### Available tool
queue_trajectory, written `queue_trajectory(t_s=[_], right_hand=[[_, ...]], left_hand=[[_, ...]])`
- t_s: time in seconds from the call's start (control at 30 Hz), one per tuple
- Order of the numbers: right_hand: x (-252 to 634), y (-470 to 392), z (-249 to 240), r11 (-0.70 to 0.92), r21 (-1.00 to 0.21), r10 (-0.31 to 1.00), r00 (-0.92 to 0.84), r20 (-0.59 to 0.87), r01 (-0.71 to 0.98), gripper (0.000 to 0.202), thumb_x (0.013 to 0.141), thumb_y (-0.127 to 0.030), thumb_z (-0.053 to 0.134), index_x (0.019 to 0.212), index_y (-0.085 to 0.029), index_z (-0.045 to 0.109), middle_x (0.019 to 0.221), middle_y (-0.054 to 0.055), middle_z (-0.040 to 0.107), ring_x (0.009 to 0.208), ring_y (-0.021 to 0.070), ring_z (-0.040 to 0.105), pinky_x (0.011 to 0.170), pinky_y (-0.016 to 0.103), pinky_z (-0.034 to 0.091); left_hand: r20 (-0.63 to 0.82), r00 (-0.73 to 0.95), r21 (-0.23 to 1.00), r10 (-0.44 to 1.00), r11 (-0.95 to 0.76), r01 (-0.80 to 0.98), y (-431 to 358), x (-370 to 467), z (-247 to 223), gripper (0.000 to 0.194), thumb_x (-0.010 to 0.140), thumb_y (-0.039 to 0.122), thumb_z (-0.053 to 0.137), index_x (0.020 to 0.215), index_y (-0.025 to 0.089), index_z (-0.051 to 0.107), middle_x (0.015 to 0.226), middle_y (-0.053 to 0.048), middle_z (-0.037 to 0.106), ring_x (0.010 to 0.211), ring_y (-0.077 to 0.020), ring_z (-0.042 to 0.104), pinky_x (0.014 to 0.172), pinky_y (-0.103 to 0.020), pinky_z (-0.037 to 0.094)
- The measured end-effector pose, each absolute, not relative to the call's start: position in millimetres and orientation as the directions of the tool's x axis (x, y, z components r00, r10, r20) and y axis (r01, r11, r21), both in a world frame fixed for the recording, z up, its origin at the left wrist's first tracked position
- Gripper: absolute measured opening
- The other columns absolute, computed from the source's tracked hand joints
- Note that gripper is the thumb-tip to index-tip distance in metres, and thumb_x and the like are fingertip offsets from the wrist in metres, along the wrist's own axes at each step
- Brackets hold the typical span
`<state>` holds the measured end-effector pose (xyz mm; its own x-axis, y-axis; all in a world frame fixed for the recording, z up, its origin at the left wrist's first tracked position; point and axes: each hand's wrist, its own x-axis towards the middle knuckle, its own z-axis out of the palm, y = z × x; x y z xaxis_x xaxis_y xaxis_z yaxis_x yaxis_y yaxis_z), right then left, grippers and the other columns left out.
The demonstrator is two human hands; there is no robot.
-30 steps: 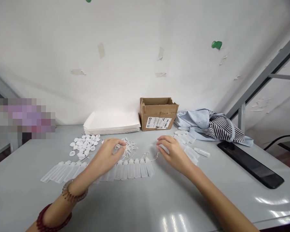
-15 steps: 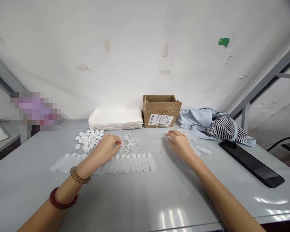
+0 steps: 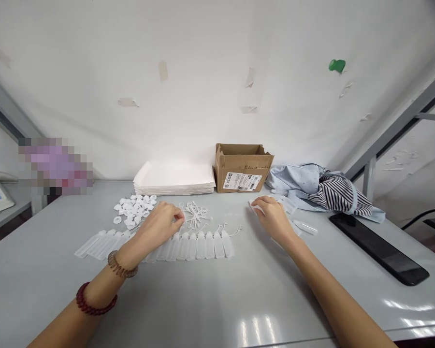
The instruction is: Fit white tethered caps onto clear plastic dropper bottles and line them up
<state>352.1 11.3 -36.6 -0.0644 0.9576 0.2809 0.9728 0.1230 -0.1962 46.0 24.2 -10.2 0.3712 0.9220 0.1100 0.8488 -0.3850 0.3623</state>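
Observation:
Over the row of small translucent bottles [image 3: 203, 245] is my left hand [image 3: 161, 223]. Its thumb and index finger are pinched together beside a pile of thin white looped straps [image 3: 195, 214]; what they hold, if anything, is too small to make out. White caps [image 3: 132, 209] lie heaped to the left of that hand. My right hand [image 3: 273, 217] has its fingers curled round a translucent plastic piece [image 3: 252, 205], whose end shows past the fingertips. More clear bottles [image 3: 305, 227] lie behind and right of it. Thin straps stick out from several bottles at the row's right end.
At the wall stand a stack of white sheets [image 3: 174, 183] and an open cardboard box [image 3: 242, 169]. Bunched cloth [image 3: 322, 188] lies to the right, with a long black device [image 3: 379, 249] in front of it. The grey table [image 3: 188, 304] extends towards me.
My right fingers have curled in, and the translucent piece now shows at their tips. My left hand keeps its pinch at nearly the same spot. The view has shifted slightly.

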Motion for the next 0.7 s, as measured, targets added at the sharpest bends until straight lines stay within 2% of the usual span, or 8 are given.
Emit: queue_trajectory(t_s=[0.23, 0.47, 0.7], right_hand=[[354.5, 13.8, -38.4, 0.093, -0.203, 0.959, -0.033, 0.280, 0.975, 0.027, 0.086, -0.009, 0.046, 0.098, -0.016, 0.069, 0.107, 0.012, 0.069, 0.104, 0.0286, 0.056, 0.083, 0.040, 0.039], [357.0, 15.0, -38.5, 0.054, -0.192, 0.967, -0.003, 0.255, 0.980, 0.022, 0.084, -0.012, 0.050, 0.099, -0.017, 0.066, 0.103, 0.011, 0.070, 0.104, 0.0295, 0.055, 0.080, 0.039, 0.038], [356.9, 16.9, -38.5, 0.010, -0.199, 0.973, 0.037, 0.229, 0.980, 0.017, 0.085, -0.012, 0.053, 0.098, -0.016, 0.063, 0.105, 0.012, 0.070, 0.104, 0.0293, 0.055, 0.080, 0.038, 0.036]], left_hand=[[0.085, 0.354, 0.366, 0.932, -0.359, 0.858, 26.6, 43.6, -17.0, 0.025, 0.076, 0.031, 0.049, 0.065, 0.023, 0.070, 0.076, -0.006, 0.072, 0.092, -0.0321, 0.061, 0.071, -0.037, 0.049], [0.099, 0.372, 0.389, 0.923, -0.380, 0.839, 29.1, 45.8, -20.4, 0.023, 0.073, 0.030, 0.049, 0.060, 0.023, 0.067, 0.076, -0.006, 0.071, 0.087, -0.0300, 0.061, 0.073, -0.037, 0.049], [0.128, 0.268, 0.449, 0.955, -0.297, 0.843, 27.4, 48.7, -8.7, 0.019, 0.070, 0.030, 0.052, 0.061, 0.023, 0.067, 0.076, -0.004, 0.072, 0.083, -0.0289, 0.065, 0.070, -0.035, 0.050]])
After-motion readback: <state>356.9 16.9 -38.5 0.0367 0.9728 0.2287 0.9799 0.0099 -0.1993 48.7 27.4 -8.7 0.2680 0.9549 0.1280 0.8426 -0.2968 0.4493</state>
